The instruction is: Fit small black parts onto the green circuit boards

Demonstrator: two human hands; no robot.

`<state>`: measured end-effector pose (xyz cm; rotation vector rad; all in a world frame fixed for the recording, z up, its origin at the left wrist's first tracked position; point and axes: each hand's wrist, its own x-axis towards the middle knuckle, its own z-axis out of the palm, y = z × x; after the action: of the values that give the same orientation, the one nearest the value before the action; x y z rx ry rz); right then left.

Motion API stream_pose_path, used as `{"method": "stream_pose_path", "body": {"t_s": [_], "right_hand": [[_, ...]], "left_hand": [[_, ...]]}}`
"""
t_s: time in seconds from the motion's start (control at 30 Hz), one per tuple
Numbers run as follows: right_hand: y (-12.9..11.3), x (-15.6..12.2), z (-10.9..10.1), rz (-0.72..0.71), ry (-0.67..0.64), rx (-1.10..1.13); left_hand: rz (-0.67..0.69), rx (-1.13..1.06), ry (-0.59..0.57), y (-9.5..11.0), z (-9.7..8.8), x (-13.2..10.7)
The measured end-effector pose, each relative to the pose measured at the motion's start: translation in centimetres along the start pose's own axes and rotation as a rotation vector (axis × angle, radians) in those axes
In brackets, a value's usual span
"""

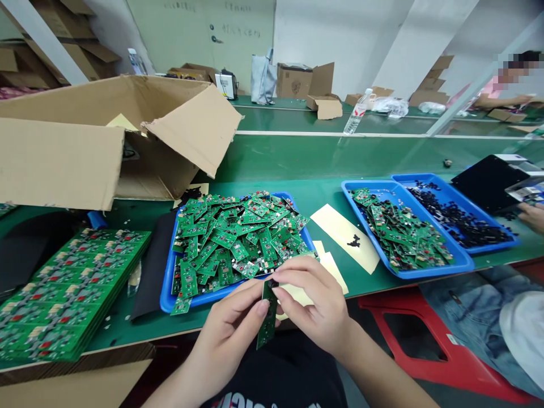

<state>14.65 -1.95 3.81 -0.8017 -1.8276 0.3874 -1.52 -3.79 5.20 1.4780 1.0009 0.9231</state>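
Observation:
A narrow green circuit board (267, 320) is held upright in front of my body, gripped between the thumb and fingers of my left hand (229, 323). My right hand (317, 300) pinches at the board's upper end, where a small dark part shows between the fingertips; its kind is too small to make out. Just beyond my hands, a blue tray (168, 283) is heaped with loose circuit boards (238, 238). Yellowish paper sheets (335, 272) lie right of that tray, partly behind my right hand.
Uncut board panels (72, 289) are stacked at left, below an open cardboard box (63, 164). At right, one blue tray (461, 269) holds boards, another (508, 243) small black parts. A paper strip (331, 226) carries black bits. A co-worker's hand (533, 215) shows far right, above a red stool (395, 300).

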Motion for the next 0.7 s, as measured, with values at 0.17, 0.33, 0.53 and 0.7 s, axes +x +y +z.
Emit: {"method": "stream_pose_path", "body": {"t_s": [0.17, 0.33, 0.53, 0.7], "right_hand": [[0.3, 0.1, 0.0, -0.017, -0.082, -0.085], [0.7, 0.0, -0.1, 0.162, -0.082, 0.123], [0.4, 0.0, -0.6, 0.517, 0.031, 0.557], [-0.3, 0.3, -1.3, 0.475, -0.034, 0.4]], "left_hand": [[-0.064, 0.003, -0.005, -0.3, -0.1, 0.1], [-0.36, -0.465, -0.06, -0.5, 0.1, 0.0], [-0.546, -0.903, 0.055, 1.1, 0.9, -0.1], [-0.576, -0.927, 0.029, 1.4, 1.0, -0.4]]}}
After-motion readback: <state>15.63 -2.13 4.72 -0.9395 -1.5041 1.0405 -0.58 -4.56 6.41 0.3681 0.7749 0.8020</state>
